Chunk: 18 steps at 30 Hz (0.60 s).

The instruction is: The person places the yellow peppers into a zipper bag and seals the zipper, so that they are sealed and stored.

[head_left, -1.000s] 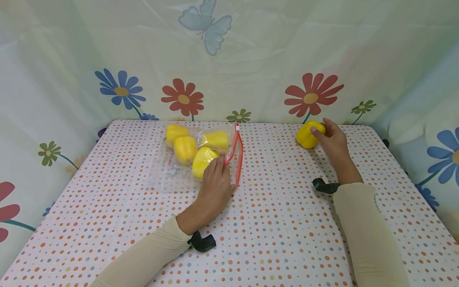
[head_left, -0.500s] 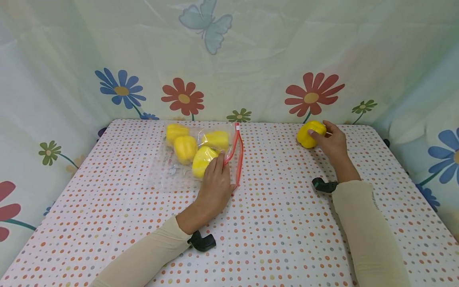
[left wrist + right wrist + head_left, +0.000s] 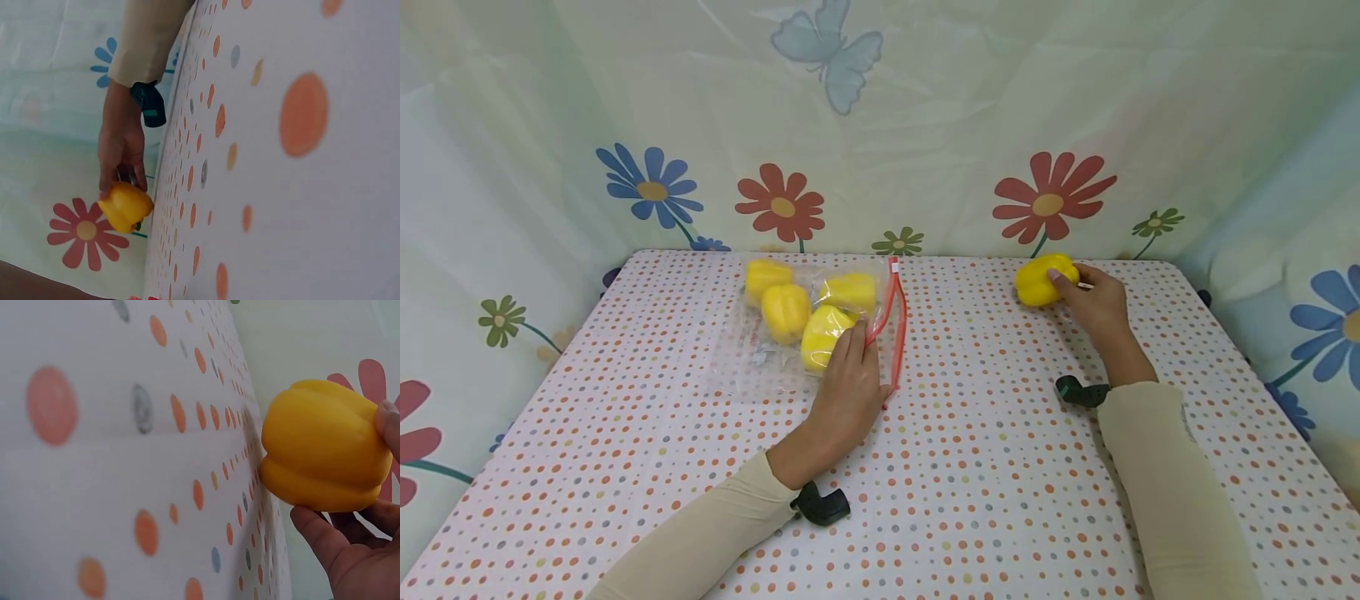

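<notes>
At the back right of the table, my right hand holds a yellow bell pepper between thumb and fingers. The right wrist view shows this bell pepper close up, thumb on one side and fingertips beneath, right at the tabletop. Its green stem end shows in the left wrist view. Left of centre lies a clear zip bag with a red zip edge, its mouth towards the right. Several yellow bell peppers are inside it. My left hand grips the bag at its mouth, fingers over the red edge beside the nearest pepper.
A white table with coloured dots runs back to a flowered cloth backdrop. Black wrist mounts stick out from both cuffs, close over the tabletop.
My right hand has turned the bell pepper so it lies more sideways and slightly further left. The left hand and the bag hold their place.
</notes>
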Available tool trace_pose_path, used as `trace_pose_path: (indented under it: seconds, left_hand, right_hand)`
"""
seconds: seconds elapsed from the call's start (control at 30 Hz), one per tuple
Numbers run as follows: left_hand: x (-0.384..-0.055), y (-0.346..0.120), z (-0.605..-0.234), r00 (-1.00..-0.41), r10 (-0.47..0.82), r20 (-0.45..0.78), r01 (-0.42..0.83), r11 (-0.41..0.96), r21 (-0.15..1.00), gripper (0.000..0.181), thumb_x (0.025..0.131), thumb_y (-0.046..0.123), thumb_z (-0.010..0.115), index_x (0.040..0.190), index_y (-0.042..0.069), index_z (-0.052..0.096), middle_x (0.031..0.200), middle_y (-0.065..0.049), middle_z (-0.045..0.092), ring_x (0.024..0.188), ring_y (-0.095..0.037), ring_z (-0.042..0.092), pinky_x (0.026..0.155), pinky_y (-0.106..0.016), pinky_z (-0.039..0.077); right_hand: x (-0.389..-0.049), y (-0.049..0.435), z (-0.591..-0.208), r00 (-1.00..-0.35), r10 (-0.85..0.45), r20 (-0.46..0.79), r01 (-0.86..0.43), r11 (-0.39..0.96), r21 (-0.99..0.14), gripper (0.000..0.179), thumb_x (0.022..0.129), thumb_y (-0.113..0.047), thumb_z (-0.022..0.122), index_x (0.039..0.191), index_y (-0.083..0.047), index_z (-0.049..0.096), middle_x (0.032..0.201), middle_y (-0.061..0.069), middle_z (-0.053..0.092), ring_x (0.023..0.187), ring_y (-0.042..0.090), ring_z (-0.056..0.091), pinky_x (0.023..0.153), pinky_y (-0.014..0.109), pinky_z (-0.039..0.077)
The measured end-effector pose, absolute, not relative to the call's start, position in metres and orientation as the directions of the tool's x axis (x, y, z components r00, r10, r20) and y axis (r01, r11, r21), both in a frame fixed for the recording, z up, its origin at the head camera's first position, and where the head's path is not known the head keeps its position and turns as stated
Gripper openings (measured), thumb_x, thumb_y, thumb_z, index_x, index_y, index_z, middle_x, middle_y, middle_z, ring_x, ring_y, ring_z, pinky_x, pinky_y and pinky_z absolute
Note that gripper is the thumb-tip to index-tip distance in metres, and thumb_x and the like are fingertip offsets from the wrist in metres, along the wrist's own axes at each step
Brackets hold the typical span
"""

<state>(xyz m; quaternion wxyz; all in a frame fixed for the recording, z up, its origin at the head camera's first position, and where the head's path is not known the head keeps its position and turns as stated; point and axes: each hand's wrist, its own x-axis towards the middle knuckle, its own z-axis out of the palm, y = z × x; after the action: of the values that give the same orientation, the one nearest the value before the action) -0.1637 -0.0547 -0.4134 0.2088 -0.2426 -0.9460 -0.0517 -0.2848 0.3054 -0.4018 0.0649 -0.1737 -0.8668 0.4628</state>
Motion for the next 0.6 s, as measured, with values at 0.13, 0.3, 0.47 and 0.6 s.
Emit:
trace_pose_path:
  seconds: [0.13, 0.3, 0.47, 0.6]
  left_hand:
    - [-0.164, -0.054, -0.413, -0.797, 0.437, 0.417, 0.482, 0.876, 0.003, 0.076, 0.075, 0.03, 0.086, 0.125, -0.017, 0.053, 0.143, -0.03, 0.034, 0.13, -0.036, 0.034, 0.113, -0.037, 0.021]
    - [-0.164, -0.054, -0.413, -0.799, 0.437, 0.413, 0.482, 0.876, 0.003, 0.075, 0.075, 0.03, 0.086, 0.125, -0.016, 0.053, 0.144, -0.03, 0.034, 0.131, -0.036, 0.034, 0.114, -0.037, 0.021]
    - [-0.164, -0.054, -0.413, -0.796, 0.439, 0.417, 0.477, 0.879, -0.014, 0.075, 0.075, 0.03, 0.086, 0.125, -0.016, 0.053, 0.143, -0.03, 0.035, 0.13, -0.036, 0.035, 0.113, -0.037, 0.022]
    - [-0.164, -0.054, -0.413, -0.798, 0.438, 0.415, 0.476, 0.879, -0.013, 0.076, 0.075, 0.029, 0.086, 0.126, -0.016, 0.053, 0.143, -0.03, 0.035, 0.129, -0.036, 0.035, 0.113, -0.037, 0.023]
  right_hand:
    - [-0.303, 0.322, -0.428, -0.93, 0.365, -0.04, 0.238, 0.515, -0.824, 0.096, 0.079, -0.075, 0.049, 0.153, -0.016, 0.032, 0.151, 0.01, 0.038, 0.126, 0.027, 0.046, 0.101, 0.034, 0.043]
    - [-0.31, 0.328, -0.444, -0.941, 0.338, -0.024, 0.201, 0.5, -0.843, 0.099, 0.076, -0.077, 0.051, 0.153, -0.017, 0.033, 0.15, 0.01, 0.039, 0.124, 0.027, 0.048, 0.101, 0.037, 0.043]
    - [-0.304, 0.318, -0.439, -0.949, 0.31, -0.053, 0.183, 0.409, -0.894, 0.099, 0.076, -0.072, 0.057, 0.152, -0.014, 0.033, 0.149, 0.013, 0.037, 0.126, 0.027, 0.048, 0.098, 0.033, 0.045]
    - [-0.298, 0.305, -0.432, -0.958, 0.279, -0.057, 0.159, 0.355, -0.921, 0.093, 0.08, -0.067, 0.058, 0.154, -0.02, 0.028, 0.146, 0.017, 0.037, 0.127, 0.03, 0.048, 0.092, 0.029, 0.048]
